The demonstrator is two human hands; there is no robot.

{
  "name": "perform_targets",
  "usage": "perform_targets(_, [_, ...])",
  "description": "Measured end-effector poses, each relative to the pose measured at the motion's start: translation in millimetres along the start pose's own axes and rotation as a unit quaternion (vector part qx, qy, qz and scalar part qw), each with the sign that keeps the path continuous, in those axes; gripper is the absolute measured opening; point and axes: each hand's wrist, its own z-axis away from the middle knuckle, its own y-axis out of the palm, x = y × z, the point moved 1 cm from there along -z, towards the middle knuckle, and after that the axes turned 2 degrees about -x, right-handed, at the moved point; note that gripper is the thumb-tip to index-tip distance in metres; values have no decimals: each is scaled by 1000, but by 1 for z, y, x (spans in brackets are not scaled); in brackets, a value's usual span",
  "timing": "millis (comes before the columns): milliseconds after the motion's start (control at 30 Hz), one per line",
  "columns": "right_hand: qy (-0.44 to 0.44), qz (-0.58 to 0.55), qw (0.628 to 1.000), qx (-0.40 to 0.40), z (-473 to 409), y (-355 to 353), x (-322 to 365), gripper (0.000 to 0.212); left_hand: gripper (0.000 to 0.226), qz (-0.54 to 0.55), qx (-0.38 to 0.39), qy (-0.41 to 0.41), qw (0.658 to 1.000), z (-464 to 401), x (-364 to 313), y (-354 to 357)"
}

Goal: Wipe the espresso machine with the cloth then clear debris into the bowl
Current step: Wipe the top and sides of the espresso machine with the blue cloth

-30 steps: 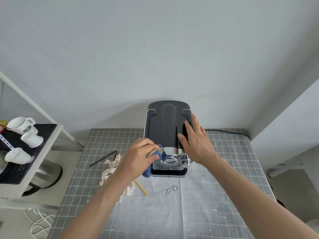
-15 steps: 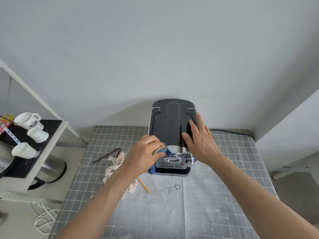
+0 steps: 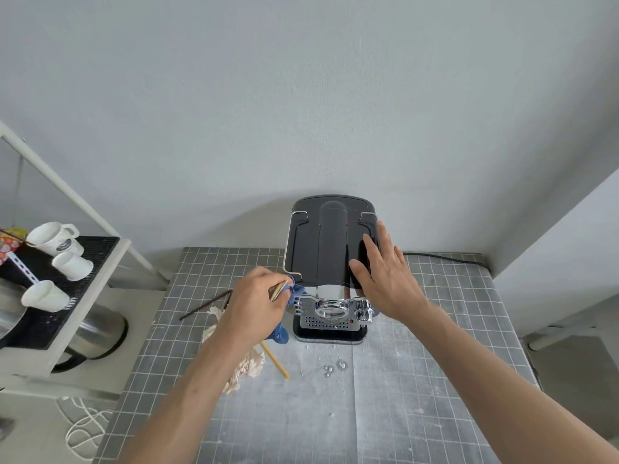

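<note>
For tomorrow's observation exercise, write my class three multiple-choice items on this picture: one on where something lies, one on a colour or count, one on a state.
1. Where does the yellow stick lie?
A. On the mat, in front of the machine's left corner
B. On top of the machine
C. On the side shelf

2. How many white cups are on the side shelf?
A. One
B. Three
C. Five

3. What is the right hand doing?
A. Gripping the cloth
B. Resting flat and open on the machine
C. Lifting a cup

Answers:
1 A: the yellow stick lies on the grid mat.
2 B: three white cups on the side shelf.
3 B: the right hand lies spread on the espresso machine; the left hand holds the blue cloth.
</note>
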Motion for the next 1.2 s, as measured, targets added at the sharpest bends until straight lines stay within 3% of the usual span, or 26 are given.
perform_targets(433, [-38,2,999,8,-7,-20,-24,63,21,31,-28,192,981,6,-42,30])
perform_targets(700, [-43,-32,999,8,-11,-18,-27,58,16,14,32,269,962,-6,-84,68])
perform_targets(833, [-46,-43,998,10,-13,-17,-32,55,15,0,43,290,956,-2,-101,88])
perform_targets(933, [-49,-47,998,13,-13,-19,-33,55,29,-16,15,295,955,1,-93,86])
perform_targets(1067, [-49,-54,997,9,-11,-18,-33,55,23,-14,-17,295,955,6,-77,75])
perform_targets(1200, [-48,-50,998,9,-10,-20,-33,55,29,-2,-49,264,963,5,-58,66])
